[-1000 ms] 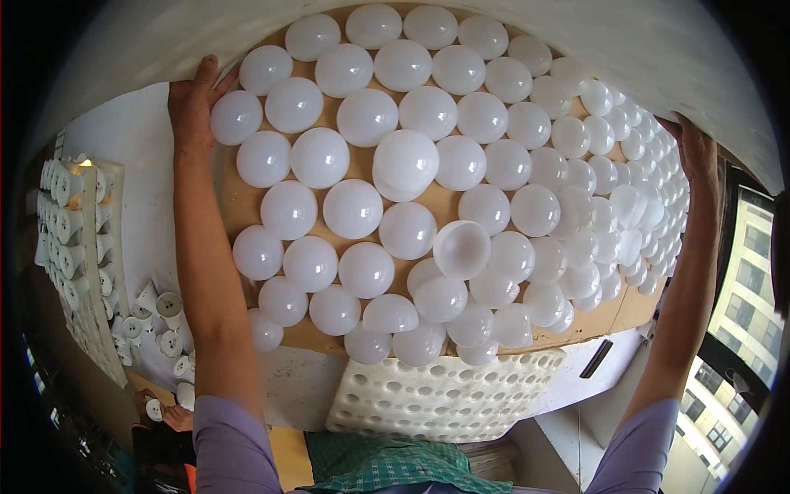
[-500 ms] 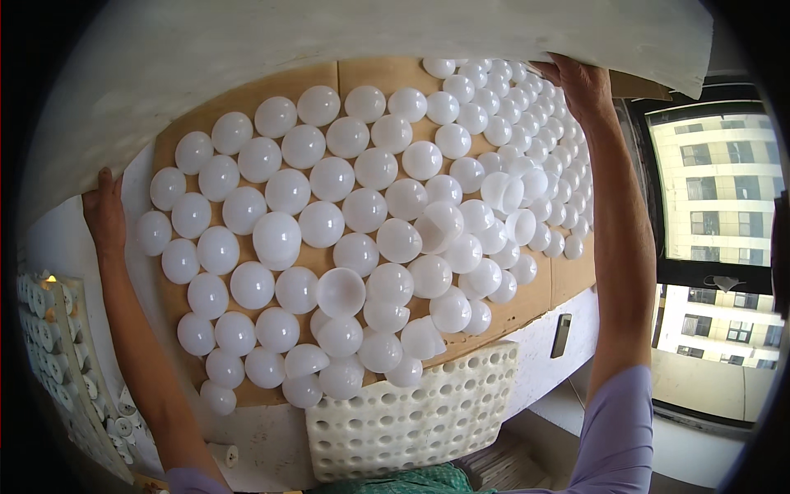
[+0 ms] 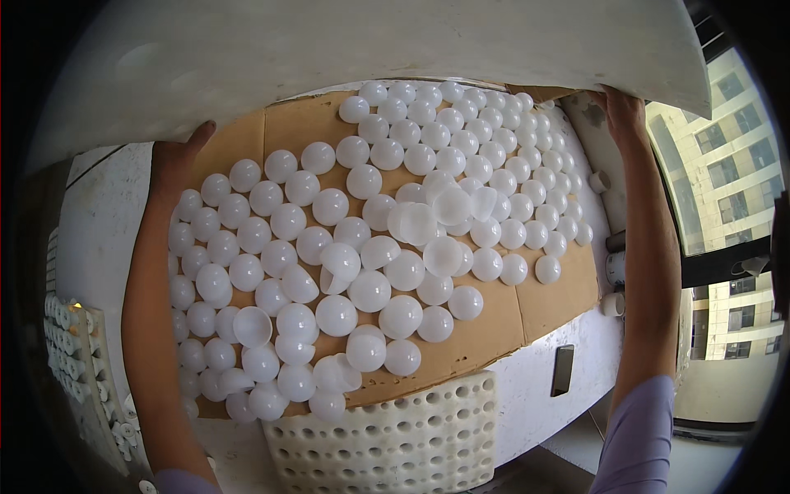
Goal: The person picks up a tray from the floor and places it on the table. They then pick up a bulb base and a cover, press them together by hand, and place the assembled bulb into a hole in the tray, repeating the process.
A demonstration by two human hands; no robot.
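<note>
A large off-white sheet (image 3: pixel 370 41) hangs raised across the top of the head view, above the far part of the table. My left hand (image 3: pixel 174 161) grips its left part, thumb sticking up and fingers mostly hidden by the sheet. At the far right my right hand (image 3: pixel 624 117) holds the sheet's near edge, its fingers partly tucked out of sight. Below, many white translucent plastic domes (image 3: pixel 336 315) cover a brown cardboard sheet (image 3: pixel 527 303). Most rest rounded side up; several lie tipped, hollow side showing, or stacked on others.
A white foam block with rows of holes (image 3: pixel 387 445) leans at the table's near edge. A dark phone (image 3: pixel 562 370) lies on the white tabletop (image 3: pixel 527 420). White parts fill a rack (image 3: pixel 78 354) at left. Small white cylinders (image 3: pixel 612 304) and a window (image 3: pixel 724 156) are at right.
The view has shifted, and the domes now appear lower and more to the left. Both hands still hold the sheet, and my left hand shows farther inward and higher.
</note>
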